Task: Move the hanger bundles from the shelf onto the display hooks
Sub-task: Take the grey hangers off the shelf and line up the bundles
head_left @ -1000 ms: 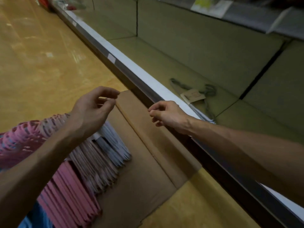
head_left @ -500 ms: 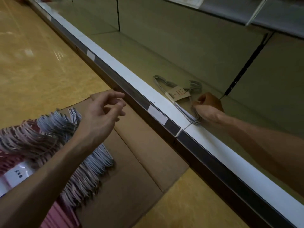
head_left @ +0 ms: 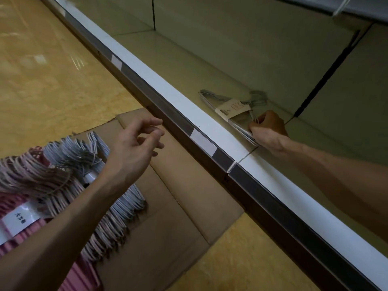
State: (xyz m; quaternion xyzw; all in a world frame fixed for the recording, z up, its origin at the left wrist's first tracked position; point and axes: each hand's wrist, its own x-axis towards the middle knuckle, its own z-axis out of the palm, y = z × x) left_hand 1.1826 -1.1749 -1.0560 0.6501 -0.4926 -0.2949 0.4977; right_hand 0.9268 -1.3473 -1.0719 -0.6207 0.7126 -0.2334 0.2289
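A grey wire hanger bundle (head_left: 231, 108) with a brown paper band lies flat on the low shelf (head_left: 189, 66). My right hand (head_left: 267, 131) reaches over the shelf's white front edge and is closed on the near corner of that bundle. My left hand (head_left: 134, 148) hovers over the cardboard in front of the shelf, fingers loosely spread, holding nothing. No display hooks are in view.
A flattened cardboard box (head_left: 178, 206) lies on the yellow floor (head_left: 42, 80). On it rest stacks of grey and pink hanger bundles (head_left: 63, 181) with a white label. The shelf's front rail (head_left: 210, 141) runs diagonally; an upper shelf (head_left: 357, 7) overhangs at top right.
My right hand went from in front of the rail over it onto the shelf and closed on the grey bundle's corner. My left hand stayed over the cardboard, fingers opening slightly.
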